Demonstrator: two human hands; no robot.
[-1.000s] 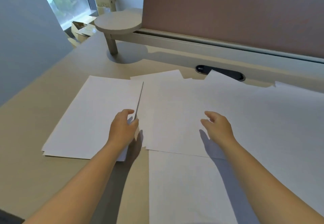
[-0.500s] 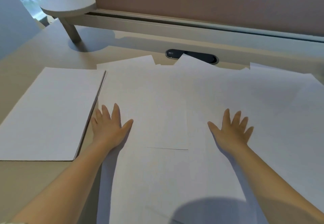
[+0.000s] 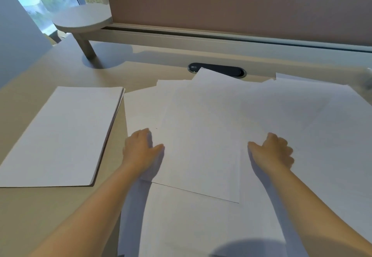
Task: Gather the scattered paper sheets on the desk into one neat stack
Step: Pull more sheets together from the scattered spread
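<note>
A squared stack of white sheets (image 3: 60,136) lies on the left of the desk. Several loose white sheets (image 3: 281,112) overlap across the middle and right, one near sheet (image 3: 191,226) reaching toward me. A slanted top sheet (image 3: 201,146) lies between my hands. My left hand (image 3: 141,152) rests palm down at that sheet's left edge, fingers bent, thumb touching the edge. My right hand (image 3: 271,152) rests on the loose sheets just right of it, fingers curled, thumb pointing at its right edge. Neither hand visibly grips a sheet.
The beige desk (image 3: 30,206) ends at a grey rail and a brown partition (image 3: 241,5) at the back. A dark oval cable port (image 3: 219,69) sits behind the papers. A round shelf on a leg (image 3: 82,19) stands back left, with a window beyond.
Both hands went from flat with spread fingers to bent fingers. The top sheet between them has turned to a slant. The left hand let go of the stack's edge one second ago.
</note>
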